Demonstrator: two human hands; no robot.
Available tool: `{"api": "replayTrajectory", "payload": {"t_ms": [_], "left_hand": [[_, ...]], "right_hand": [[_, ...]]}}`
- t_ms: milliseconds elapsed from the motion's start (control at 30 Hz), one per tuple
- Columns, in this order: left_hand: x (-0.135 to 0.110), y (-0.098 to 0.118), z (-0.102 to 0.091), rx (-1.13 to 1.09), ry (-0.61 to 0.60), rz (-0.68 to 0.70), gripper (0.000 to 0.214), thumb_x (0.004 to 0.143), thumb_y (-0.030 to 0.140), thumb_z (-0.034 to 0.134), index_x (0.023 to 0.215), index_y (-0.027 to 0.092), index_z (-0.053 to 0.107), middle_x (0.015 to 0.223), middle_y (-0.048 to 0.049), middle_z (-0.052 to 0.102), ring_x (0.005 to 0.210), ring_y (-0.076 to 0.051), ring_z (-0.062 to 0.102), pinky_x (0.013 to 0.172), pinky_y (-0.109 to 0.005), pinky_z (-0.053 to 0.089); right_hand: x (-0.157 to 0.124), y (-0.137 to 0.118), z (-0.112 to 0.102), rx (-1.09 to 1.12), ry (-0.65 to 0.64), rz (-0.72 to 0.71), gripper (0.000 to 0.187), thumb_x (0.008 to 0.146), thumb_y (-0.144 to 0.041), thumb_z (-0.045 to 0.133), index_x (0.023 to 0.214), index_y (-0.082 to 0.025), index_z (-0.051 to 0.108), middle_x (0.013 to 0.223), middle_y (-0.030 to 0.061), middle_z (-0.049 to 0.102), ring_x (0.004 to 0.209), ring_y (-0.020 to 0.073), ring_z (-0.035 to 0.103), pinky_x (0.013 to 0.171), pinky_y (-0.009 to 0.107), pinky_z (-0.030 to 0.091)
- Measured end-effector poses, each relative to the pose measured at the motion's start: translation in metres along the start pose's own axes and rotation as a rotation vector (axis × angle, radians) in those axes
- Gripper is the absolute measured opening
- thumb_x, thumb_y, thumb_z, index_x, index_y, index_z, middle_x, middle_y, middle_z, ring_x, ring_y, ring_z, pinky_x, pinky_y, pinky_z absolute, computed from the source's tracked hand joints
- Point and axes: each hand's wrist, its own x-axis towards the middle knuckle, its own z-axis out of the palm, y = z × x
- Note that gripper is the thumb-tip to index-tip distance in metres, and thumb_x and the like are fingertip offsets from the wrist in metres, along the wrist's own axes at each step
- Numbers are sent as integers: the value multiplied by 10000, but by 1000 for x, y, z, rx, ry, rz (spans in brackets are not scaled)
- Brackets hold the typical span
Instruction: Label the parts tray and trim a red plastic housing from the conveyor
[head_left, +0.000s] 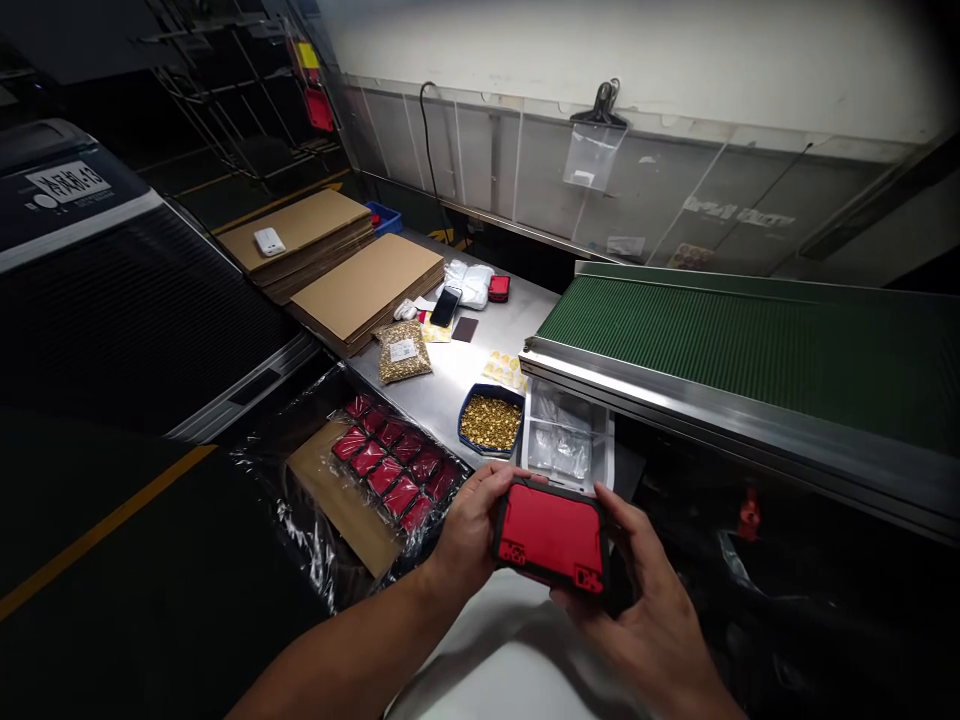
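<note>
A red and black rectangular case [553, 532] is held up in front of me, its red face toward the camera. My left hand [474, 525] grips its left side, thumb on top. Round the right side, my right hand [646, 575] is closed, with fingers at the upper corner and below the lower edge. Beyond the case stands a dark blue tray [463, 437] full of small gold-coloured metal pieces [491, 420]. Beside it is a white bin [609, 462] holding clear plastic bags [561, 452]. To the left, several similar red cases [384, 472] lie in a plastic-lined box.
A green conveyor belt [697, 335] runs along the right. Cardboard sheets [367, 285] are stacked at the back left. On the metal table lie a bag of gold pieces [405, 362], a phone [446, 307], sticker sheets [504, 370], white packets [471, 283] and another red case [499, 288].
</note>
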Motion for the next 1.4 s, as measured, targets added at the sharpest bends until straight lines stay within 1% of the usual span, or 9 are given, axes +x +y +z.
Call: {"api": "replayTrajectory", "payload": {"t_ms": [333, 533, 667, 733, 867, 967, 1133, 1300, 1400], "left_hand": [[8, -6, -8, 72, 80, 23, 321, 847, 422, 639, 906, 120, 729, 895, -93, 737, 696, -188, 649, 636, -263, 479], [12, -8, -8, 65, 161, 5, 420, 834, 503, 634, 885, 99, 734, 810, -102, 733, 653, -197, 651, 633, -279, 484], [8, -4, -7, 54, 42, 140, 321, 870, 431, 618, 855, 129, 725, 968, -98, 727, 871, -208, 660, 806, -277, 496], [4, -2, -8, -55, -103, 67, 428, 902, 507, 539, 1010, 133, 714, 1120, -112, 694, 1028, -238, 630, 920, -315, 473], [-1, -2, -14, -231, -381, -257, 861, 837, 783, 313, 1237, 83, 616, 1121, -183, 685, 759, -263, 688, 703, -377, 544], [-4, -5, -16, -301, -433, -330, 956, 795, 842, 239, 1269, 89, 590, 1005, -192, 712, 542, -229, 653, 499, -336, 504], [-7, -8, -13, -367, -172, -197, 822, 829, 792, 309, 1351, 188, 500, 1057, -154, 695, 943, -327, 681, 827, -450, 518], [-8, -8, -14, -354, -188, -176, 885, 807, 816, 286, 1446, 206, 339, 1055, -188, 683, 910, -339, 687, 877, -506, 474], [-10, -10, -14, -381, -212, -201, 863, 816, 811, 269, 1417, 199, 361, 1057, -197, 677, 913, -339, 684, 863, -501, 476]], "right_hand": [[5, 10, 3, -5, -28, -98, 798, 741, -345, 740, 1426, -288, 335, 1397, 118, 429, 1261, 324, 454, 1067, 531, 404], [6, 14, 1, 139, -69, 26, 829, 698, -324, 781, 1410, -295, 358, 1418, 112, 427, 1261, 316, 473, 1074, 494, 406], [12, 15, 4, 673, -304, 281, 656, 763, -434, 727, 1335, -248, 466, 1337, 128, 547, 1145, 279, 588, 956, 399, 493], [18, 12, 12, 970, -511, 437, 565, 859, -602, 526, 1207, -160, 582, 1147, 158, 659, 969, 266, 666, 857, 397, 522], [26, 6, 34, 1216, -845, 642, 1010, 818, -817, 46, 1043, -51, 665, 846, 173, 702, 713, 228, 687, 717, 354, 517], [22, 8, 43, 1101, -768, 606, 1019, 812, -820, 40, 1024, -50, 673, 824, 182, 707, 696, 229, 687, 685, 347, 512], [6, 42, 38, 739, -516, 525, 832, 886, -744, 159, 840, -99, 681, 775, 133, 687, 688, 196, 637, 700, 347, 488], [1, 84, 38, 521, -428, 552, 530, 796, -678, 557, 658, -167, 539, 600, 4, 541, 578, 130, 484, 565, 275, 365], [-4, 92, 39, 475, -438, 566, 500, 788, -649, 585, 643, -189, 456, 605, -21, 501, 566, 118, 447, 541, 265, 327]]}}
